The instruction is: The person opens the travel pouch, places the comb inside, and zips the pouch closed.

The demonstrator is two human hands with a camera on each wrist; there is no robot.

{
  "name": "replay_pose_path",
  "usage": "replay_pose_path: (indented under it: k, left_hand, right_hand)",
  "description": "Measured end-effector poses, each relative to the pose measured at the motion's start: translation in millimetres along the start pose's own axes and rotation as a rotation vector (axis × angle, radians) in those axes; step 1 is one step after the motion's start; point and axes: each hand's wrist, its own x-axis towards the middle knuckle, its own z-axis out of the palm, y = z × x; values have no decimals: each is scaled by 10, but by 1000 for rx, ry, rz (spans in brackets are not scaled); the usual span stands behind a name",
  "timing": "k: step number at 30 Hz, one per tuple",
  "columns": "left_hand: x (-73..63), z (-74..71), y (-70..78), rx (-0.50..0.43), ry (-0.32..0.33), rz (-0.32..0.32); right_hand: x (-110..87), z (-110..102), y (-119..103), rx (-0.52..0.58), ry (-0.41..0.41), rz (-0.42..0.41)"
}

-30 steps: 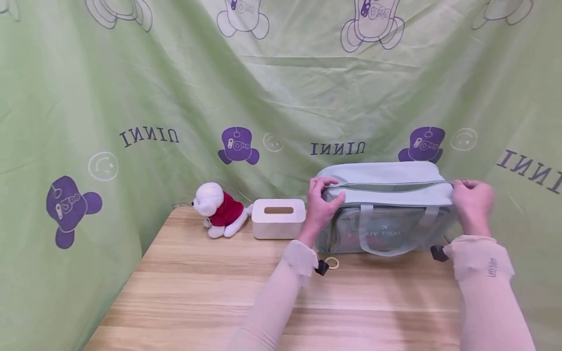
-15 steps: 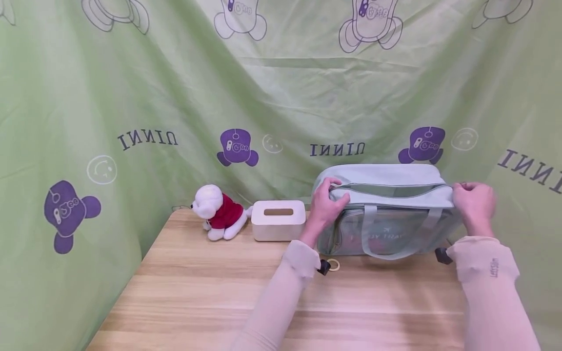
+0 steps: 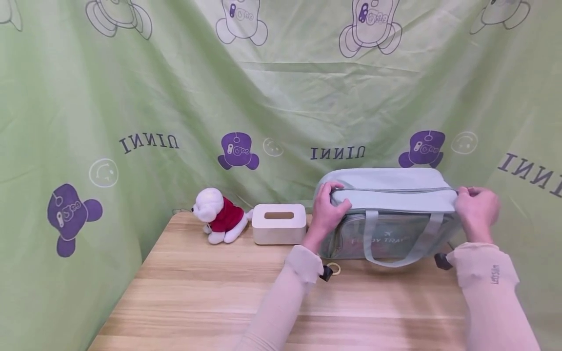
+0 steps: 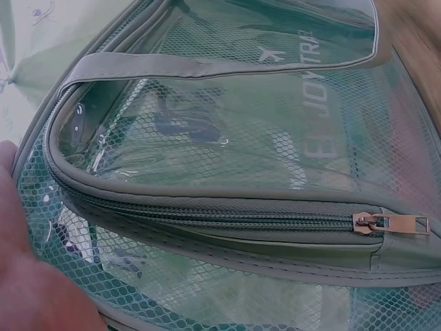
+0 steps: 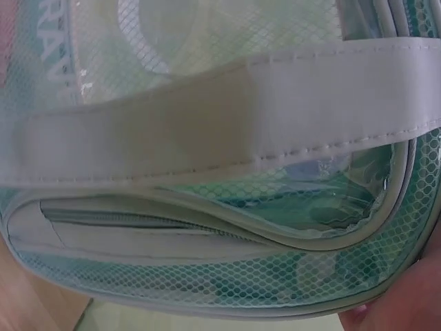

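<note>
A pale green travel bag [image 3: 386,200] with a clear mesh front stands on the wooden table at the right. Along its top runs a long zip [image 3: 395,190], whose two edges lie close together. At the bag's upper left corner, my left hand [image 3: 327,209] grips the fabric with thumb and fingers apart. My right hand [image 3: 476,209] pinches the upper right end, near the end of the zip. A carry strap [image 3: 397,263] hangs down the front. The left wrist view shows the front pocket's metal zip pull [image 4: 396,223]; in the right wrist view the strap [image 5: 207,131] crosses the mesh.
Left of the bag stands a white tissue box [image 3: 279,231] with a slot on top. A white toy dog [image 3: 226,214] in a red top sits farther left. A cream ring [image 3: 334,268] lies near my left wrist. A green printed cloth [image 3: 197,97] hangs behind the table.
The gap along the bag's top, wide half a second ago, has narrowed to a line. Both hands keep their places at the corners, with my right hand slightly farther right.
</note>
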Motion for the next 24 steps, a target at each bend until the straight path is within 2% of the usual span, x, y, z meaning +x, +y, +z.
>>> replay_pose_path:
  k: [4, 9, 17, 21, 24]
  left_hand:
    - [3, -2, -30, 7, 19, 18]
    - [-15, -10, -55, 9, 13, 38]
    - [-34, 32, -98, 31, -7, 57]
    - [-31, 29, -110, 29, 21, 74]
    - [-39, 25, -91, 34, 36, 113]
  right_hand:
    - [-21, 33, -9, -60, 27, -103]
    - [-77, 79, -36, -105, 66, -203]
    - [-196, 120, -144, -300, 140, -401]
    - [-216, 181, -203, -326, 169, -416]
    - [-195, 199, -214, -211, 167, -320]
